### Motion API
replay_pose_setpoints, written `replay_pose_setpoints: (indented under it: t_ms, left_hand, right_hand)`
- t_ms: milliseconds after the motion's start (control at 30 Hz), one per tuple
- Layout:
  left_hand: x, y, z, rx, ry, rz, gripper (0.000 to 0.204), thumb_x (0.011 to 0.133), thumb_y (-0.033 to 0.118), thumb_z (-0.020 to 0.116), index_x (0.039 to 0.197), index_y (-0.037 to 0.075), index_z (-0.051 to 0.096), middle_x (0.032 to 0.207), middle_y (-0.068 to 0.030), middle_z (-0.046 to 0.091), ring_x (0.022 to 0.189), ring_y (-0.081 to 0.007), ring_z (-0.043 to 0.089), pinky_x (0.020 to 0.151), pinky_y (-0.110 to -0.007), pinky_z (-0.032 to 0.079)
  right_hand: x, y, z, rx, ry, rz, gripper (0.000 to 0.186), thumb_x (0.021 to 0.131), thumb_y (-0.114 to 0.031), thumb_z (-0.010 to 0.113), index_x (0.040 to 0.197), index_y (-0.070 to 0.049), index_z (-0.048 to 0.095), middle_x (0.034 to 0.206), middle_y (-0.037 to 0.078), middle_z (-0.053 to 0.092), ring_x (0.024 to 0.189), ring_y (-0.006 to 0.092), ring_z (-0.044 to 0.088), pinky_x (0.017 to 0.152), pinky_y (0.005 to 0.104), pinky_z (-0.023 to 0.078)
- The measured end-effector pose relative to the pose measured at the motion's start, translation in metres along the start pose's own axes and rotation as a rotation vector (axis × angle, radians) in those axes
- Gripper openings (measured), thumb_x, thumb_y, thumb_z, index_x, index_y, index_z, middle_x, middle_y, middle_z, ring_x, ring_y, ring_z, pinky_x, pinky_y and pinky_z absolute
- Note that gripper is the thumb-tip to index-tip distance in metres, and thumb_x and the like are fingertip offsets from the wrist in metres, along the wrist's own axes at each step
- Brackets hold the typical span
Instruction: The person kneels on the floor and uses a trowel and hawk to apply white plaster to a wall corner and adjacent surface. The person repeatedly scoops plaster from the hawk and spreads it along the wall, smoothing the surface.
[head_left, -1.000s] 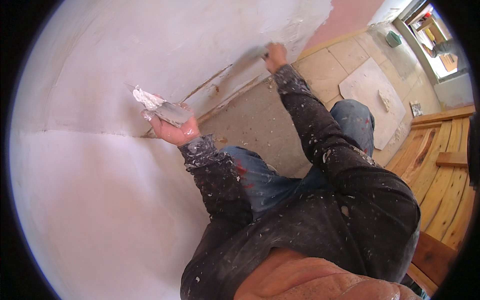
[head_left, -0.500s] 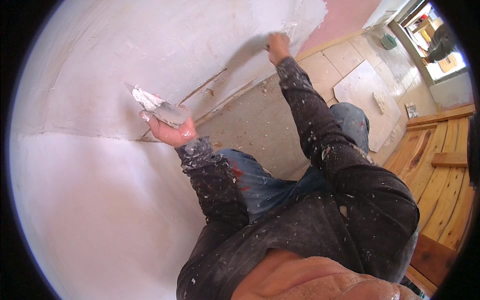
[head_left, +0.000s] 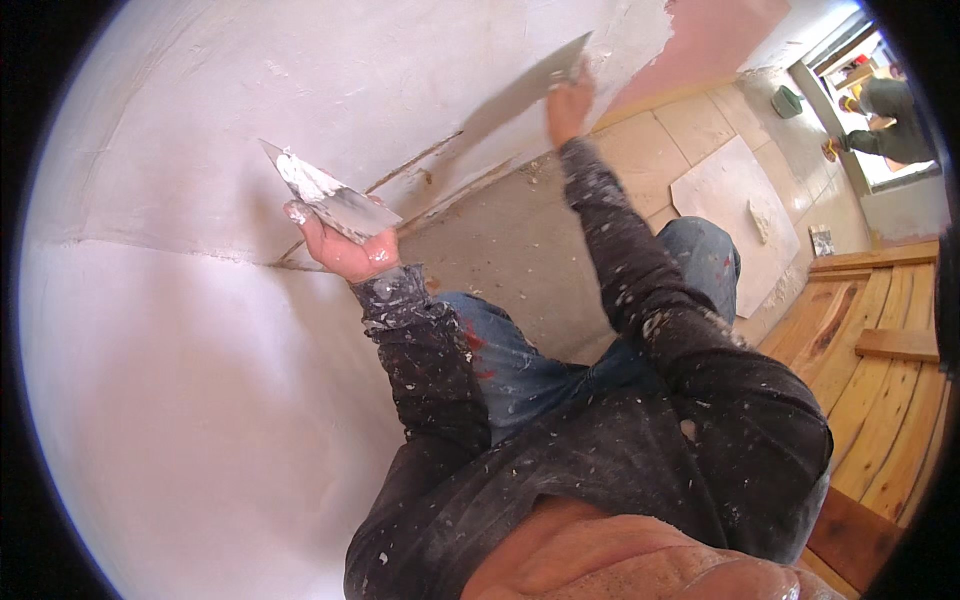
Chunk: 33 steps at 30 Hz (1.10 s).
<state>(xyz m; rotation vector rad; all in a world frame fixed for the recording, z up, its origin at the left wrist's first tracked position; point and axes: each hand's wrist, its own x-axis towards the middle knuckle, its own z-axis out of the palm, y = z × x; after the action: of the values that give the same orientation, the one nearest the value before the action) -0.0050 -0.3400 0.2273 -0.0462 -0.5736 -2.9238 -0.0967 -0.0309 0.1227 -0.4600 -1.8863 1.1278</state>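
The left hand (head_left: 350,252) grips a flat metal scraper (head_left: 357,212) before the wall (head_left: 190,150), probably light and stiff, best held at its clean end, its white paste (head_left: 306,178) likely soft and slippery; farther off, the right hand (head_left: 569,106) grips a second blade (head_left: 570,62) close by the wall, likely springy

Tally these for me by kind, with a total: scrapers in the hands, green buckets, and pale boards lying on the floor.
Scrapers: 2, a paste-smeared scraper in the left hand and a second scraper in the right hand
Green bucket: 1
Pale board: 1
Total: 4
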Motion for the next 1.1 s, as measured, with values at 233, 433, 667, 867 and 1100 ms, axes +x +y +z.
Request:
replay_pose_setpoints:
  t_ms: [233,433,667,867,1100]
  left_hand:
    - [-0.001,0.012,-0.005,-0.042,-0.011,0.018,0.041,0.091,0.041,0.046,0.122,0.013,0.050,0.106,-0.0015,0.063,0.065,-0.0135,0.063,0.048,-0.029,0.046]
    - [-0.006,0.005,0.020,-0.138,0.151,0.035,0.041,0.090,0.039,0.050,0.122,0.013,0.050,0.109,-0.0019,0.062,0.069,-0.0121,0.063,0.050,-0.028,0.048]
    - [0.001,0.010,-0.013,-0.069,-0.003,0.049,0.039,0.090,0.036,0.051,0.123,0.014,0.050,0.109,0.0000,0.061,0.079,-0.0101,0.062,0.055,-0.027,0.052]
    - [-0.004,0.009,0.009,-0.046,0.112,0.084,0.038,0.091,0.035,0.050,0.123,0.015,0.049,0.109,0.0006,0.061,0.080,-0.0103,0.061,0.056,-0.028,0.053]
    - [0.001,0.000,0.003,-0.033,0.012,0.065,0.037,0.091,0.036,0.050,0.122,0.015,0.050,0.112,0.0011,0.060,0.080,-0.0110,0.062,0.057,-0.027,0.052]
  right_hand:
    - [-0.172,-0.119,0.032,0.123,-0.407,0.042,0.057,0.084,-0.006,0.049,0.138,-0.002,0.032,0.135,0.020,0.040,0.127,0.0322,0.034,0.107,0.0404,0.022]
    - [-0.129,0.014,0.002,-0.699,-0.683,0.066,0.027,0.077,-0.016,0.061,0.099,-0.001,0.060,0.098,0.015,0.060,0.096,0.0316,0.055,0.085,0.0407,0.042]
    - [-0.108,-0.099,0.067,-0.827,-0.822,-0.314,0.028,0.070,-0.022,0.071,0.083,0.000,0.060,0.084,0.019,0.060,0.082,0.0313,0.058,0.071,0.0397,0.046]
    - [-0.198,-0.075,0.049,0.489,-0.328,0.509,0.040,0.080,-0.020,0.059,0.114,0.000,0.051,0.110,0.014,0.054,0.104,0.0281,0.052,0.095,0.0417,0.034]
    - [-0.052,0.022,0.014,-0.559,-0.765,-0.138,0.028,0.066,-0.016,0.071,0.086,-0.001,0.057,0.085,0.019,0.058,0.083,0.0337,0.056,0.069,0.0432,0.043]
